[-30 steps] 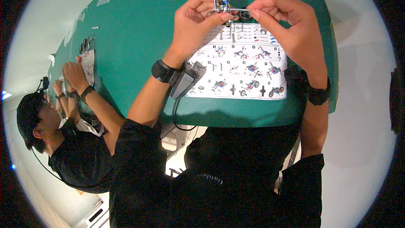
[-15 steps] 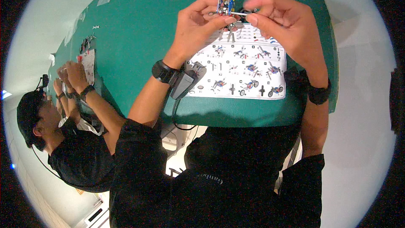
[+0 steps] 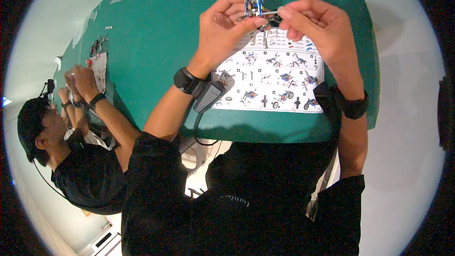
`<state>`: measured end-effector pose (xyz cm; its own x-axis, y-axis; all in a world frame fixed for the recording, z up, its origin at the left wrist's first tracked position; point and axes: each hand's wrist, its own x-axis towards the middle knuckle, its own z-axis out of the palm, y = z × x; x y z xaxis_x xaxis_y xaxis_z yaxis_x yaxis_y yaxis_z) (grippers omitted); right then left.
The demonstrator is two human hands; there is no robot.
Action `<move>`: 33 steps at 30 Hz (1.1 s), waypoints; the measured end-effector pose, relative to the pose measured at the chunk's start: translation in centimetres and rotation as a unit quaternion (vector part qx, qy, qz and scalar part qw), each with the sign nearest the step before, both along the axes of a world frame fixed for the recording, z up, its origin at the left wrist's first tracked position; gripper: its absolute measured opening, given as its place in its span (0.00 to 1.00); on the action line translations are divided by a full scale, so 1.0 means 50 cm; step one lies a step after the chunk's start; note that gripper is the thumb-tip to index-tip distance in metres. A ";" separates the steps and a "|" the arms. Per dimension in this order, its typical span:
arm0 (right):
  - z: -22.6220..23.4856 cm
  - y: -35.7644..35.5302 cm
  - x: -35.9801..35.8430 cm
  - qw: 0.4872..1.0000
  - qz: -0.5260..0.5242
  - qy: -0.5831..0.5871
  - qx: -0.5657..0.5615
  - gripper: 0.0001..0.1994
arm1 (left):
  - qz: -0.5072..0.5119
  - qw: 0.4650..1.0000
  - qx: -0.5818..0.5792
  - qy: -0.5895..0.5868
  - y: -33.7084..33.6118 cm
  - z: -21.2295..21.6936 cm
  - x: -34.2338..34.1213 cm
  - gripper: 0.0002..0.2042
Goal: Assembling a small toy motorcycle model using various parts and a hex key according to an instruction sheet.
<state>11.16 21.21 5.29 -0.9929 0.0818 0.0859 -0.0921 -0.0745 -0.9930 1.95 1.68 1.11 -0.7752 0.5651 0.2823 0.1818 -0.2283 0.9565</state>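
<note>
Over the far part of the green table, my left hand (image 3: 215,33) is closed round a small model of metal parts (image 3: 256,4), with blue and silver strips and some yellow and red pieces. My right hand (image 3: 324,31) pinches a thin silver rod-shaped tool (image 3: 270,13) between thumb and fingers. The far end of that rod meets the model's right side; its exact seat is too small to tell. Beneath both hands lies a printed picture instruction sheet (image 3: 270,78), partly covered by loose silver metal parts (image 3: 265,41) and by my hands.
The green table (image 3: 161,33) curves away at left and right. A co-worker (image 3: 90,175) at left has hands (image 3: 83,83) beside another sheet (image 3: 99,66) and dark loose parts (image 3: 98,46). A grey-black device (image 3: 210,97) with a cable hangs by my left wrist.
The model has tilted slightly in my left hand. My right fingers, blurred and more spread before, are now pinched on the rod, and less of the rod shows.
</note>
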 end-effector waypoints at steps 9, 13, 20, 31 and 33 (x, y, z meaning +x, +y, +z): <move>0.010 0.012 0.000 0.967 -0.066 0.038 0.244 0.09 | -0.001 0.999 0.021 0.026 0.010 0.010 0.002 0.21; 0.013 0.003 0.003 0.985 -0.035 0.021 0.170 0.09 | -0.003 0.998 0.039 0.045 0.010 -0.002 -0.004 0.22; 0.006 0.008 0.004 0.991 0.005 0.021 0.133 0.10 | -0.010 1.000 0.016 0.024 0.000 0.020 0.005 0.25; 0.007 -0.001 0.006 0.984 -0.013 0.040 0.174 0.10 | -0.030 0.998 -0.002 0.047 -0.003 -0.014 -0.009 0.23; 0.008 -0.002 0.006 0.976 -0.024 0.065 0.205 0.10 | -0.036 0.999 -0.004 0.031 -0.003 -0.014 -0.008 0.22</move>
<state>11.46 21.09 5.67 -0.9674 0.0608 0.2458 -0.2122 0.3349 -0.9181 1.55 1.55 0.40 -0.7133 0.6214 0.3240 0.2247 -0.2350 0.9456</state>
